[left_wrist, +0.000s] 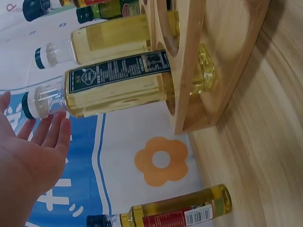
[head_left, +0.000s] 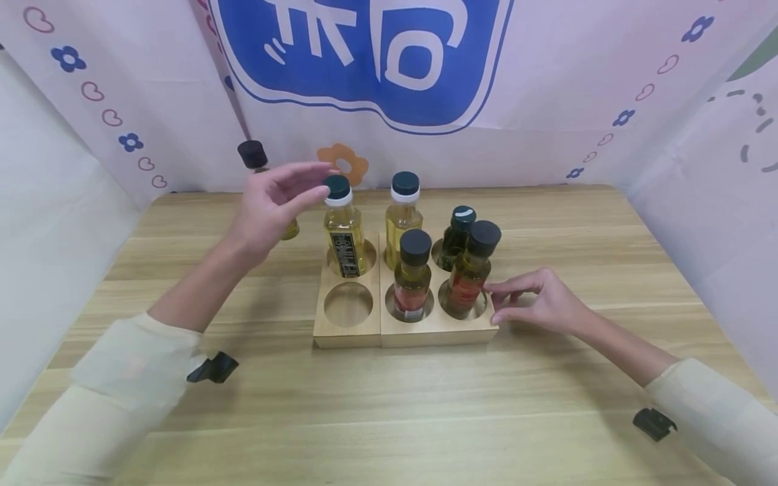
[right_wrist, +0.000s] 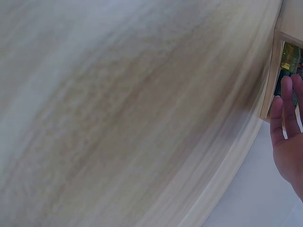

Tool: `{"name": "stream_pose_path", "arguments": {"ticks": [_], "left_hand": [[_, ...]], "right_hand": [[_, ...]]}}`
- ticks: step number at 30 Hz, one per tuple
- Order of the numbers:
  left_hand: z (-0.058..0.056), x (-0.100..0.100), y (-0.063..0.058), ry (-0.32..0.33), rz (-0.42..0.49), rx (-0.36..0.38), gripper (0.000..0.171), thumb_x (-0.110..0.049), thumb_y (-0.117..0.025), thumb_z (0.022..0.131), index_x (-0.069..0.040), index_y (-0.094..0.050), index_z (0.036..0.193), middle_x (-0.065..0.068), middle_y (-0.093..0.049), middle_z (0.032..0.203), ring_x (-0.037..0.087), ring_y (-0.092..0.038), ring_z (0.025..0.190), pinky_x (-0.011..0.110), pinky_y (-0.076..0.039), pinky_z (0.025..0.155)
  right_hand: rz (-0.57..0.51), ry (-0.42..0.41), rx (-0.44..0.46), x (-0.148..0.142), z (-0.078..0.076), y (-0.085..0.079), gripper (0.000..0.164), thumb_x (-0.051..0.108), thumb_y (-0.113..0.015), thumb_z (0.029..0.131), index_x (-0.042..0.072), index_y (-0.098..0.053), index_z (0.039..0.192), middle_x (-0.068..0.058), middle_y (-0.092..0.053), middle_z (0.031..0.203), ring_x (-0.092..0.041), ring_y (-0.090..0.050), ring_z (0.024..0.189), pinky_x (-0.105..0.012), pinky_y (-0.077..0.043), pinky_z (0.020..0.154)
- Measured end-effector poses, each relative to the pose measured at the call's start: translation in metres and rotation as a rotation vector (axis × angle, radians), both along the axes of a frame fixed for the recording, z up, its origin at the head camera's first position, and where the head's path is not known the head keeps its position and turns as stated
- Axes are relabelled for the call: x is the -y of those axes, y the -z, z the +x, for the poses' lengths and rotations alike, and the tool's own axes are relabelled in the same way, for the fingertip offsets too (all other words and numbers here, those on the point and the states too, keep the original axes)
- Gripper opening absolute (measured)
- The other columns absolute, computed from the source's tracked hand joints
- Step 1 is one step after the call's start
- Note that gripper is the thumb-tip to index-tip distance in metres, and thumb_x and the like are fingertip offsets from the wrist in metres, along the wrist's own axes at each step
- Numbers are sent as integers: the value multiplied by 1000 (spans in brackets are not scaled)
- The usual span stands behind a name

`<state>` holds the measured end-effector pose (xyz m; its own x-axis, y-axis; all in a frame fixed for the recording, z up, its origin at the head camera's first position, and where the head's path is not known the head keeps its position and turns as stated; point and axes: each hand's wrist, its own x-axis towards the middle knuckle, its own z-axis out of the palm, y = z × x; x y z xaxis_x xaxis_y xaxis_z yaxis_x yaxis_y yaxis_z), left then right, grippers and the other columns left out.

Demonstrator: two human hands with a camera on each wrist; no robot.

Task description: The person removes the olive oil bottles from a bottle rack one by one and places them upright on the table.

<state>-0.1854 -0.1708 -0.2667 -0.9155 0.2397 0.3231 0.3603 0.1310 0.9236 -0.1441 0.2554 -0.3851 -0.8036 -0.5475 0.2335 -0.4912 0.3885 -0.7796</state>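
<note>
My left hand is beside the green cap of a square bottle of pale yellow oil, fingers loosely extended and not wrapped round it. That bottle stands in the back left hole of a wooden bottle rack. In the left wrist view the left fingertips are right at the bottle's neck. At the rack's right end, my right hand touches the side with thumb and fingers extended. The right wrist view has the right fingers nearly straight against the rack's open end.
Other holes hold another pale oil bottle, a small dark green bottle and two black-capped bottles with red labels. The front left hole is vacant. Behind the left hand stands another black-capped oil bottle. A printed cloth hangs behind.
</note>
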Motion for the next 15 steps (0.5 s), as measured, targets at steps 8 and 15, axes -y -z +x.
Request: {"name": "stream_pose_path", "arguments": {"ticks": [8,15], "left_hand": [[-2,-13,5,52,-3,8,44,0,-75,93,-3,-66,135,12,-71,131,15,-71,113,25,-56,100],[-3,-15,8,48,76,-16,39,5,-74,92,1,-68,130,10,-75,124,15,-73,108,24,-58,96]], "right_hand": [[-9,-8,-29,-1,0,1,44,-2,-92,71,-5,-76,112,-1,-80,88,-13,-74,79,-25,-62,74],[-8,-13,-26,1,0,1,44,-2,-92,71,-6,-76,112,-2,-80,88,-12,-74,78,-26,-62,73]]}}
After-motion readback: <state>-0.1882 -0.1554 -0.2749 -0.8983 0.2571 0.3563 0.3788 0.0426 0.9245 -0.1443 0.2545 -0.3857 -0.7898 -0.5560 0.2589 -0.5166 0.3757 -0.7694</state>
